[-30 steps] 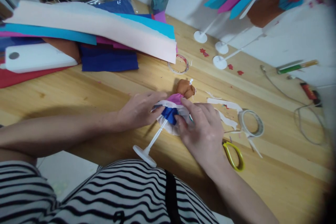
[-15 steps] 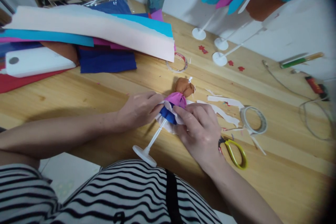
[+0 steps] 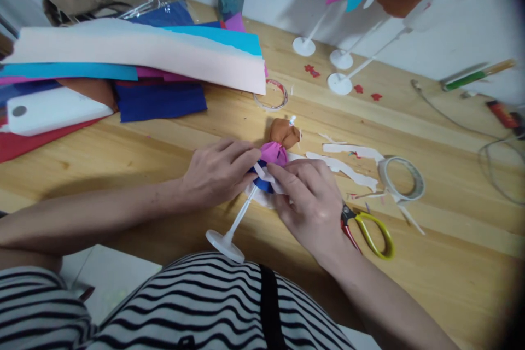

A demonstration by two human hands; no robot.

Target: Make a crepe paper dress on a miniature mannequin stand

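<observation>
Between my hands lies a small paper doll [image 3: 274, 154] with a brown head, a pink top and a blue skirt part. Its white stick and round base [image 3: 225, 246] point toward my body. A white paper strip [image 3: 264, 173] crosses the doll's blue waist. My left hand [image 3: 221, 170] pinches the strip's left end against the doll. From the right, my right hand [image 3: 308, 200] pinches the strip's other side, with thumb and index finger at the waist. More white paper shows beneath the doll, partly hidden by the right hand.
Yellow-handled scissors [image 3: 375, 234] lie right of my right hand. Beyond them are a tape roll [image 3: 402, 178] and white paper scraps [image 3: 348, 169]. Coloured paper sheets [image 3: 164, 54] are stacked at the back left. White stands [image 3: 339, 83] with paper figures stand by the wall; a clear tape ring [image 3: 271, 94] lies mid-table.
The white strip now lies more tautly and diagonally across the doll's waist. My left fingers have shifted slightly over the doll's left side. The camera view has turned a little.
</observation>
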